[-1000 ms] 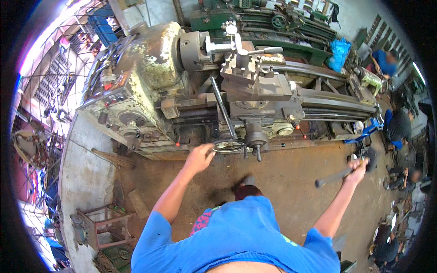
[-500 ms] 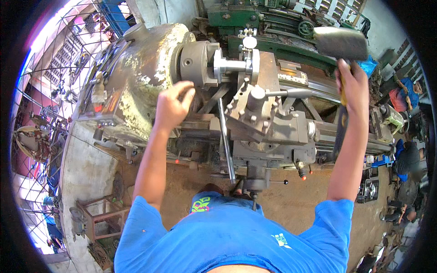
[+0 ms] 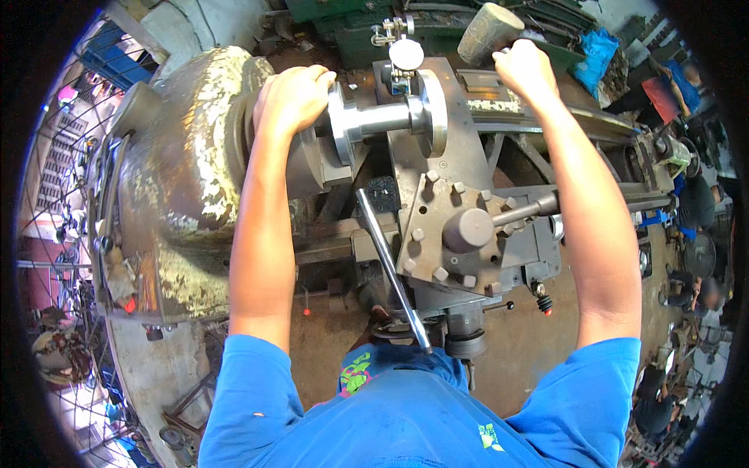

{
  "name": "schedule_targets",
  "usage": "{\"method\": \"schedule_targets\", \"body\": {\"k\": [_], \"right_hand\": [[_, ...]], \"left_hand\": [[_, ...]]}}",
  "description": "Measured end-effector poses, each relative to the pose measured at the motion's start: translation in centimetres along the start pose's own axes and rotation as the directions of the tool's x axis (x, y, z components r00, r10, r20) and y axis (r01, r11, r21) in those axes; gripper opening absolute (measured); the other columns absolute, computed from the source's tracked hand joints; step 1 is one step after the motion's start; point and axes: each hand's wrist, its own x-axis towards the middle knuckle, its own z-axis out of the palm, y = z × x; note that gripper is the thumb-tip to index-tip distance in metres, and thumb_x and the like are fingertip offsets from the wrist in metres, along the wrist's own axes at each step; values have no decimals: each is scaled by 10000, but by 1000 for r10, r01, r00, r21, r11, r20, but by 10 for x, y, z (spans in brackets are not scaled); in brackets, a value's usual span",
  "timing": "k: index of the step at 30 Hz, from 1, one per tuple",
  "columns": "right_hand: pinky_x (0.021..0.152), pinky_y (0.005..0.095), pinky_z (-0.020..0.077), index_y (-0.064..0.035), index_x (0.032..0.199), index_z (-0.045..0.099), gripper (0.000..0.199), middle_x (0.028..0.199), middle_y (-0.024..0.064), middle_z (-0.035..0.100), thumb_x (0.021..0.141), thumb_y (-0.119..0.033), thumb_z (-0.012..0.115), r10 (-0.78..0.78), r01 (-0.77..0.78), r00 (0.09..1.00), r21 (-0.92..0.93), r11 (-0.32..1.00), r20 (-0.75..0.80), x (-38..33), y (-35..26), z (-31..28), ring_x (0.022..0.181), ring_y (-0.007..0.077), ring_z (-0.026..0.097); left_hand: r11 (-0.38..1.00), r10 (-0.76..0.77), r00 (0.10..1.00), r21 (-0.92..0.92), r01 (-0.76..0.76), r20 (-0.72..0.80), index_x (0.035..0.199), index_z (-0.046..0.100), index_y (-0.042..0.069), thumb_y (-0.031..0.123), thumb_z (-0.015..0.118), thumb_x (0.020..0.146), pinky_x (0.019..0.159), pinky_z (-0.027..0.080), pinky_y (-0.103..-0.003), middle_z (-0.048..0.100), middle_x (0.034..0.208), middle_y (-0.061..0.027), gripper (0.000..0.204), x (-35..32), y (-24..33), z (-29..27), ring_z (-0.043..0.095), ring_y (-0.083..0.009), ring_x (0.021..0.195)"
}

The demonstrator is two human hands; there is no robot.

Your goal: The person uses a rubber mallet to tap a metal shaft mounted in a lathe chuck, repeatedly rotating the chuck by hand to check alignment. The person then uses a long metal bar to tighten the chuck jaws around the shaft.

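Note:
My left hand (image 3: 295, 97) is curled over the top of the lathe chuck (image 3: 306, 164), its fingertips by the jaws. Clamped in the chuck is a shiny metal workpiece (image 3: 382, 119) shaped like a spool with two flanges. A dial indicator (image 3: 406, 54) on a small stand sits beside the right flange. Up at the right, my right hand (image 3: 528, 69) grips a large-headed hammer (image 3: 490, 35), raised beyond and right of the workpiece. Its handle is mostly hidden by my hand and forearm. The tool post (image 3: 468, 231) with several bolts stands nearer to me.
A long chrome bar (image 3: 394, 273) slants up from in front of my body. The tool post's lever (image 3: 527, 209) reaches toward my right forearm. The headstock (image 3: 187, 179) fills the left side. Behind stands a green machine (image 3: 328, 9), with a blue plastic bag (image 3: 597, 62) at the far right.
My left hand has moved up and forward onto the chuck. The hammer in my right hand has swung left and away from me, toward the workpiece. My view has shifted closer to the lathe.

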Motion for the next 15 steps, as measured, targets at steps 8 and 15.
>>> {"method": "schedule_targets", "body": {"k": [8,15], "right_hand": [[940,508,513,15,1103,660,391,1108,281,694,947,-344,657,-13,7,998,-94,996,-66,6,-1,-3,1101,428,660],[903,510,520,12,1063,664,332,1053,281,703,937,-295,677,-9,9,1000,-6,1000,16,1,1,2,1060,432,674]], "left_hand": [[988,107,904,146,-50,-414,1170,716,100,242,560,974,1111,383,-475,714,1198,-89,288,-53,25,19,592,-262,1264],[989,115,798,142,-37,-592,1255,675,67,171,565,957,1226,182,-476,677,1310,-61,335,-133,24,92,484,-287,1391]]}}
